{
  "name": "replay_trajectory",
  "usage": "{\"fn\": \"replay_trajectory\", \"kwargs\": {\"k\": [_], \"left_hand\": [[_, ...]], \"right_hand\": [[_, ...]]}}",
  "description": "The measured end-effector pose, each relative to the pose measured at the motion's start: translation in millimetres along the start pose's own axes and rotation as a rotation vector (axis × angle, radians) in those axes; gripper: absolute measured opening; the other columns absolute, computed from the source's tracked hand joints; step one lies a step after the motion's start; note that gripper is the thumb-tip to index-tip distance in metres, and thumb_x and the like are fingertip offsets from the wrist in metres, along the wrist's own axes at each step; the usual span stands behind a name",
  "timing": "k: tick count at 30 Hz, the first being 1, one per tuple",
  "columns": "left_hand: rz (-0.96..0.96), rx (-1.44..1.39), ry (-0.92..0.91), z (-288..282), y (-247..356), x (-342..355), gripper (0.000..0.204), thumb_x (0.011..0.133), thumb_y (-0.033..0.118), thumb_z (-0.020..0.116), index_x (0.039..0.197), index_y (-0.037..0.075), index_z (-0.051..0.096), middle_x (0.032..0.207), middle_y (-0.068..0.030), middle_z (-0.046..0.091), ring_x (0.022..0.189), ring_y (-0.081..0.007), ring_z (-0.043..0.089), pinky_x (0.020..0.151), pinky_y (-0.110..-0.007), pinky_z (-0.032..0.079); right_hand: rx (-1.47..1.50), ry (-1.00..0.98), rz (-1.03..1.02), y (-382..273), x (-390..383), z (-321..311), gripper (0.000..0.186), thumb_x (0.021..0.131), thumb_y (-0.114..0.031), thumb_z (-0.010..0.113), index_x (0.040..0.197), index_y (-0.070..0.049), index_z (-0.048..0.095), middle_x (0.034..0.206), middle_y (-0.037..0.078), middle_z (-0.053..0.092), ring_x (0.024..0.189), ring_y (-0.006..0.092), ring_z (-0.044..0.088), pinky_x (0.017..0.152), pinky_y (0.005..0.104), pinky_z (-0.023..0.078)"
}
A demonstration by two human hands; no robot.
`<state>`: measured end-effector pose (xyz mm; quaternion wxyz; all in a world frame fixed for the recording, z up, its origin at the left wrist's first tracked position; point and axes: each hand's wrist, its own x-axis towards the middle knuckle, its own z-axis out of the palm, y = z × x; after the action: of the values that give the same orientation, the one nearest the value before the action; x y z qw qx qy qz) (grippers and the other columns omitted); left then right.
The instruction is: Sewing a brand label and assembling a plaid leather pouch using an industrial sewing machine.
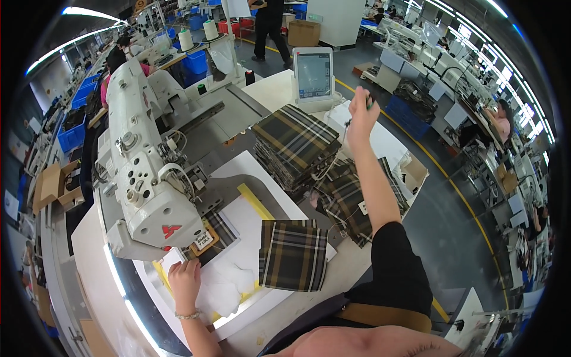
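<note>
My left hand [184, 278] rests at the near edge of the sewing machine's work area, fingers laid down beside plaid fabric [224, 229] under the machine head. An orange-framed plate [204, 238] with a printed label lies just beyond the fingertips. My right hand [361, 116] is raised at the far right, closed round a small tool with a green part and a dark tip; its exact kind is hidden by the fingers. Below it is a tall stack of dark plaid fabric pieces [297, 138]. One plaid piece [292, 256] lies alone in front of me, touched by neither hand.
The white sewing machine head [148, 196] fills the left. A white template with yellow strips [254, 202] lies under it. Loose plaid pieces [345, 199] with threads spread right of the stack. A tablet screen [314, 74] stands behind. A person [270, 27] walks beyond the table.
</note>
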<state>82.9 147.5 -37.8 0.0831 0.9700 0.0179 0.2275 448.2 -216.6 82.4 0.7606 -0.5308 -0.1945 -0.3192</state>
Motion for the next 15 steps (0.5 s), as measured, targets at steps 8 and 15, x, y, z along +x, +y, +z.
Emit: {"fn": "replay_trajectory", "kwargs": {"k": [8,15], "left_hand": [[0.137,0.124,0.161,8.7,-8.8,-6.0,0.007,0.078,0.005,0.071,0.083,0.007,0.066,0.059,-0.0037,0.056,0.052,-0.0219,0.056,0.054,-0.034,0.045],[0.239,0.195,0.35,11.5,-9.9,-6.5,0.01,0.076,0.001,0.071,0.084,0.004,0.066,0.056,-0.0036,0.051,0.049,-0.0203,0.052,0.051,-0.032,0.042]], "right_hand": [[-1.378,-0.67,-0.206,152.8,47.7,-47.8,0.034,0.098,-0.037,0.045,0.117,-0.015,0.064,0.097,0.009,0.07,0.082,0.0259,0.065,0.077,0.0478,0.037],[-1.58,-0.874,-0.234,206.1,33.7,-37.1,0.052,0.098,-0.041,0.044,0.146,-0.022,0.038,0.114,0.011,0.063,0.11,0.0293,0.057,0.102,0.0586,0.028]]}}
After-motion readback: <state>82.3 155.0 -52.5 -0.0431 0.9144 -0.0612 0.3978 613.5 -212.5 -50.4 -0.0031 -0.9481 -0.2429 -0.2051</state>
